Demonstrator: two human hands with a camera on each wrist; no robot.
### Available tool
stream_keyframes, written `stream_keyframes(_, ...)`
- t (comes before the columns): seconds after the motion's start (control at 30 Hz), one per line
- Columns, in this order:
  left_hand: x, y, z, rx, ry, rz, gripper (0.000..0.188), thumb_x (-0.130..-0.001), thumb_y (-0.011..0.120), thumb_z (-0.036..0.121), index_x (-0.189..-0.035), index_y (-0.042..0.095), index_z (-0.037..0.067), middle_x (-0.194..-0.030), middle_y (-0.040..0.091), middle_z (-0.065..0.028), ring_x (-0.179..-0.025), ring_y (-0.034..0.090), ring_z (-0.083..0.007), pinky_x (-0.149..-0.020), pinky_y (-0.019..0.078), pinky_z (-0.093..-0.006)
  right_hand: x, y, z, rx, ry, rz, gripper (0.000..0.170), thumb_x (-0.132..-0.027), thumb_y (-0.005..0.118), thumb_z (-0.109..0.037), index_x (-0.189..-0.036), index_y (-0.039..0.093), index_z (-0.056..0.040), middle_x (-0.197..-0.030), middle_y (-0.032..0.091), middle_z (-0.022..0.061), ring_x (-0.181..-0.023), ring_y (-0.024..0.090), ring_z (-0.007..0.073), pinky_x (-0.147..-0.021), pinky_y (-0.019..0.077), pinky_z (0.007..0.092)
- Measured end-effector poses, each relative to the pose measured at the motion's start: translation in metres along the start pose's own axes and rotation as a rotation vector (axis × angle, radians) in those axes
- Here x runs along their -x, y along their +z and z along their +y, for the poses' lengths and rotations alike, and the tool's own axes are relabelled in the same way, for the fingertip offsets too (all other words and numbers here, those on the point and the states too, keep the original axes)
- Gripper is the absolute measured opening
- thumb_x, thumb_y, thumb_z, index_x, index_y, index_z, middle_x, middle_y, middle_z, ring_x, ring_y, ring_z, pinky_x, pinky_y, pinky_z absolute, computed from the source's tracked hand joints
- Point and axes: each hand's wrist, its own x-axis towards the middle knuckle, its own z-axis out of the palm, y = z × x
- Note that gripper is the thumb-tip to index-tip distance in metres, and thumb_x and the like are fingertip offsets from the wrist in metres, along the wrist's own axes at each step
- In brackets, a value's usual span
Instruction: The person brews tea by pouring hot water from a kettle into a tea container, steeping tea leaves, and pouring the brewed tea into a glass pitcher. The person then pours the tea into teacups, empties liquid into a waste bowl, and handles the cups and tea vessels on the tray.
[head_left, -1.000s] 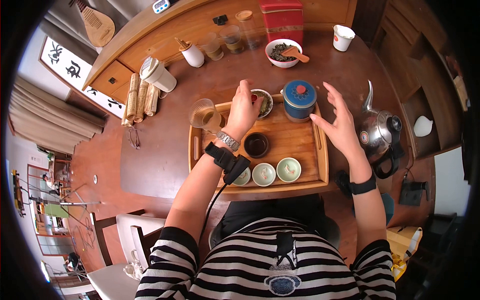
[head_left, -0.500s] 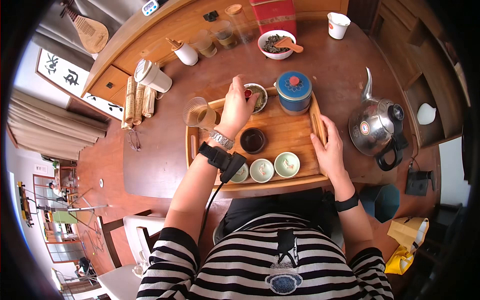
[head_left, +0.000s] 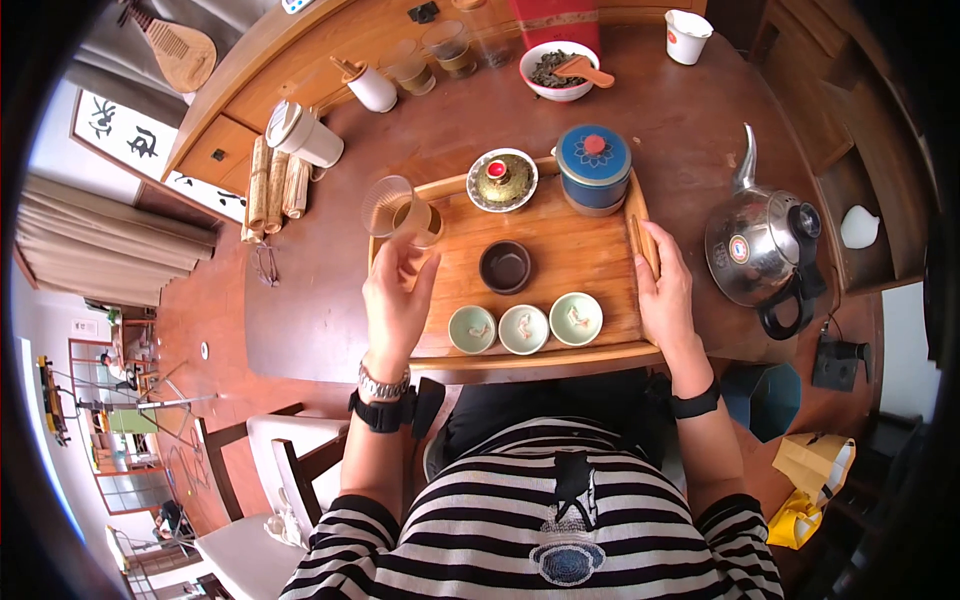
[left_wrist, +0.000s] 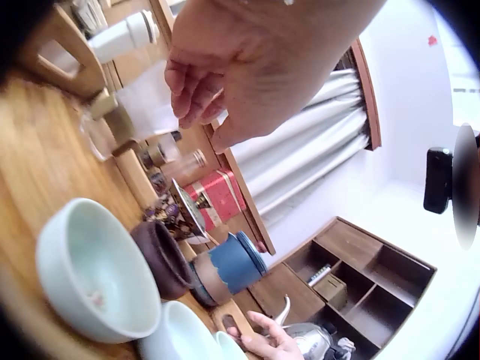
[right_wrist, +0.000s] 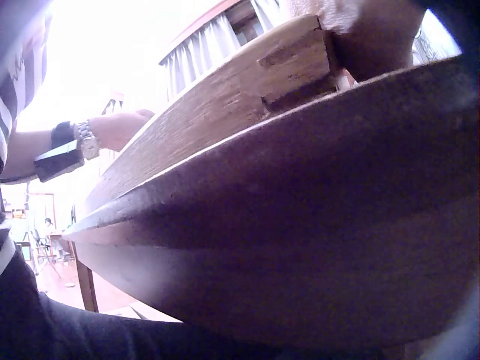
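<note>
My left hand (head_left: 395, 305) hovers over the tray's left side with fingers loosely bent and nothing in them. Just beyond its fingertips stands a ribbed glass pitcher (head_left: 388, 203). At the right side, my right hand (head_left: 668, 290) grips the handle edge of the wooden tray (head_left: 590, 250), thumb on the inner side. Along the tray's back sit a patterned gaiwan (head_left: 505, 190) with a red-knobbed lid and a blue lidded jar (head_left: 592, 165). A dark cup (head_left: 505, 268) is mid-tray. Three pale green cups (head_left: 523, 330) line its front.
A steel kettle (head_left: 765, 245) stands right of the tray. Behind are a white bowl of tea leaves (head_left: 543, 75) with a wooden scoop, a paper cup (head_left: 688, 38), and a white canister (head_left: 305, 135) beside bamboo rolls (head_left: 275, 190). A bin (head_left: 762, 400) stands below the table's right edge.
My left hand has left the gaiwan lid and drawn back to the tray's left side. My right hand came down from beside the blue jar to the tray's right handle.
</note>
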Motion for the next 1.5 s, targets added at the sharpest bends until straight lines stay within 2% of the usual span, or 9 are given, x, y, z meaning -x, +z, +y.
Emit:
stream_keyframes(0.17, 0.038, -0.015, -0.03, 0.07, -0.314, -0.014, 0.018, -0.078, 0.065, 0.008, -0.093, 0.059, -0.001, -0.078, 0.058, -0.0087, -0.067, 0.053, -0.0173, -0.061, 0.0442, -0.0291, 0.0, -0.001, -0.003, 0.01, 0.034, -0.007, 0.037, -0.081, 0.051, 0.004, -0.117, 0.047, -0.004, -0.111, 0.055, 0.0186, -0.104, 0.053, 0.0352, -0.088, 0.042, 0.0374)
stream_keyframes(0.23, 0.047, -0.017, -0.046, -0.26, -0.136, 0.084, 0.02, -0.079, 0.063, 0.009, -0.095, 0.058, -0.002, -0.09, 0.057, -0.0131, -0.083, 0.053, -0.0251, -0.072, 0.0437, -0.0351, 0.0, 0.0, -0.002, 0.001, 0.054, -0.029, 0.036, -0.082, 0.05, 0.003, -0.117, 0.048, -0.0039, -0.113, 0.054, 0.0187, -0.106, 0.052, 0.0348, -0.09, 0.0408, 0.037)
stream_keyframes(0.27, 0.049, -0.017, -0.049, -0.256, -0.208, 0.086, 0.032, -0.08, 0.062, 0.011, -0.107, 0.053, -0.002, -0.103, 0.053, -0.0181, -0.097, 0.048, -0.0334, -0.082, 0.0399, -0.0403, 0.0, 0.0, -0.002, 0.022, 0.06, -0.024, 0.036, -0.082, 0.05, 0.002, -0.117, 0.048, -0.0039, -0.113, 0.054, 0.0188, -0.106, 0.052, 0.0347, -0.09, 0.0404, 0.0369)
stream_keyframes(0.4, 0.057, -0.002, -0.084, -0.441, -0.111, 0.129, 0.054, -0.083, 0.058, 0.015, -0.128, 0.034, -0.005, -0.112, 0.049, -0.0225, -0.103, 0.047, -0.0368, -0.088, 0.0391, -0.042, -0.001, 0.0, -0.001, 0.054, 0.066, -0.025, 0.034, -0.083, 0.049, 0.001, -0.117, 0.049, -0.0039, -0.114, 0.054, 0.0188, -0.106, 0.052, 0.0344, -0.09, 0.0399, 0.037)
stream_keyframes(0.63, 0.056, 0.007, -0.079, -0.594, -0.221, 0.04, 0.056, -0.085, 0.053, 0.019, -0.13, 0.03, -0.007, -0.107, 0.051, -0.0215, -0.1, 0.05, -0.0351, -0.084, 0.0427, -0.0406, 0.001, 0.003, 0.002, 0.019, 0.13, -0.015, 0.032, -0.083, 0.05, -0.002, -0.115, 0.051, -0.0049, -0.108, 0.057, 0.0181, -0.102, 0.055, 0.0323, -0.088, 0.0404, 0.0346)
stream_keyframes(1.03, 0.055, 0.011, -0.076, -0.687, -0.192, 0.102, 0.059, -0.084, 0.055, 0.024, -0.13, 0.032, -0.007, -0.102, 0.054, -0.0162, -0.091, 0.054, -0.0286, -0.075, 0.0455, -0.0375, 0.001, 0.004, 0.013, -0.004, 0.131, 0.012, 0.027, -0.083, 0.052, -0.005, -0.11, 0.055, -0.0047, -0.103, 0.061, 0.0139, -0.096, 0.059, 0.0245, -0.085, 0.0416, 0.0306)
stream_keyframes(1.27, 0.056, 0.012, -0.078, -0.702, -0.184, 0.113, 0.06, -0.084, 0.054, 0.026, -0.129, 0.033, -0.007, -0.097, 0.055, -0.0137, -0.087, 0.055, -0.0266, -0.071, 0.0459, -0.0365, -0.001, 0.002, 0.012, 0.065, 0.058, 0.022, 0.027, -0.083, 0.052, -0.005, -0.109, 0.056, -0.0058, -0.103, 0.061, 0.0155, -0.095, 0.059, 0.0255, -0.084, 0.0421, 0.0306)
stream_keyframes(1.37, 0.055, 0.012, -0.077, -0.697, -0.191, 0.115, 0.06, -0.084, 0.054, 0.026, -0.129, 0.033, -0.007, -0.096, 0.055, -0.0135, -0.087, 0.055, -0.0265, -0.071, 0.0459, -0.0367, -0.001, 0.001, 0.003, 0.125, 0.166, -0.027, 0.027, -0.083, 0.052, -0.006, -0.11, 0.056, -0.0069, -0.105, 0.06, 0.017, -0.097, 0.058, 0.0285, -0.084, 0.0425, 0.0329)
stream_keyframes(1.5, 0.055, 0.011, -0.073, -0.682, -0.21, 0.096, 0.061, -0.083, 0.054, 0.027, -0.129, 0.033, -0.007, -0.096, 0.054, -0.0132, -0.087, 0.055, -0.0263, -0.072, 0.0457, -0.0369, -0.001, 0.003, 0.004, 0.309, 0.01, 0.001, 0.027, -0.083, 0.051, -0.005, -0.11, 0.054, -0.0079, -0.103, 0.059, 0.0188, -0.096, 0.057, 0.0335, -0.083, 0.0432, 0.0383)
